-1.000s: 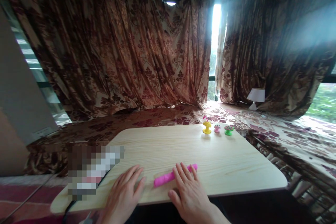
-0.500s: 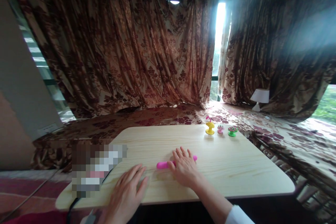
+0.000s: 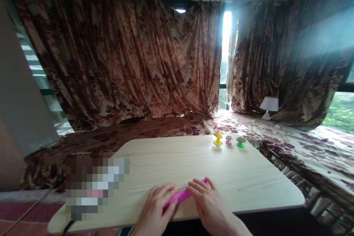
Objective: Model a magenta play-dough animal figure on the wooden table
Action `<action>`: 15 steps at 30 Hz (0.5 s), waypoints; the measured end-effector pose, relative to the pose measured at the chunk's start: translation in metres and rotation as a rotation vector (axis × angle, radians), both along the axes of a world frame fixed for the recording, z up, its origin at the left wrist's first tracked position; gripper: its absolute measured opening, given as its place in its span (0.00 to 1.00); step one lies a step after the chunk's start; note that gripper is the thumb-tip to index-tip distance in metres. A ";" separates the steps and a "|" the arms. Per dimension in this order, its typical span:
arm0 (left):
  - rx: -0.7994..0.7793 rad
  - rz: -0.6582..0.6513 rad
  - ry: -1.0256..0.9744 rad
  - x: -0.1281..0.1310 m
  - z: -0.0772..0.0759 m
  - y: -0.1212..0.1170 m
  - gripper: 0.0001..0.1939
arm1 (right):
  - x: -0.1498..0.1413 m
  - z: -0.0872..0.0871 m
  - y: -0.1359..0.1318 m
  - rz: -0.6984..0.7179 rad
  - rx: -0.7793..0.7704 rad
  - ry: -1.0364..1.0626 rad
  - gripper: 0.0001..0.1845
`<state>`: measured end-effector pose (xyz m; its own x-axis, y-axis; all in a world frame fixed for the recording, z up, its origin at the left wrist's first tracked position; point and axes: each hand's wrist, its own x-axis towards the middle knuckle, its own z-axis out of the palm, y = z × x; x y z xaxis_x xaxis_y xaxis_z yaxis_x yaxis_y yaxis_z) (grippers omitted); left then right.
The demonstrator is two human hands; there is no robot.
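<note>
A pink roll of what looks like modelling clay (image 3: 182, 194) lies slantwise near the front edge of the table. My left hand (image 3: 158, 206) is closed round its left end, the thumb on the near side and the fingers on the far side. Over the right part my right hand (image 3: 208, 202) curls its fingers, and a bit of the pink tip shows between them. Toward the table's back right stand a yellow mushroom-like figure (image 3: 218, 139) with a pink sprout, a small pink figure (image 3: 228, 139) and a green figure with pink dots (image 3: 241, 141).
The pale wooden table (image 3: 155, 158) has rounded corners. A pixelated object (image 3: 96, 188) with a black cable lies along its left side. Behind are a cloth-covered ledge (image 3: 171, 127), patterned curtains (image 3: 143, 62) and a white lamp (image 3: 269, 105) at the right.
My left hand has moved right from the bare tabletop onto the pink roll. The roll and my right hand have come nearer the front edge, and the roll now lies more slanted.
</note>
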<state>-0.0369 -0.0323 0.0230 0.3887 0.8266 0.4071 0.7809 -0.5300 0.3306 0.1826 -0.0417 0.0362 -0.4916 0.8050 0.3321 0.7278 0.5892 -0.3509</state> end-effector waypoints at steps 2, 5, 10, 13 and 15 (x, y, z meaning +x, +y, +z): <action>-0.005 -0.032 0.008 0.005 0.008 0.001 0.14 | 0.004 0.002 0.009 -0.061 0.045 0.031 0.21; 0.025 -0.043 0.001 0.008 0.018 0.009 0.12 | 0.010 0.000 0.023 -0.134 0.064 0.054 0.13; 0.062 -0.013 0.021 0.010 0.018 0.023 0.13 | 0.017 -0.008 0.030 -0.202 0.088 0.086 0.14; 0.011 0.046 0.087 0.017 0.017 0.030 0.16 | 0.017 -0.012 0.027 -0.217 0.102 0.100 0.17; 0.002 0.089 0.124 0.029 0.017 0.037 0.20 | 0.017 -0.015 0.026 -0.216 0.113 0.108 0.18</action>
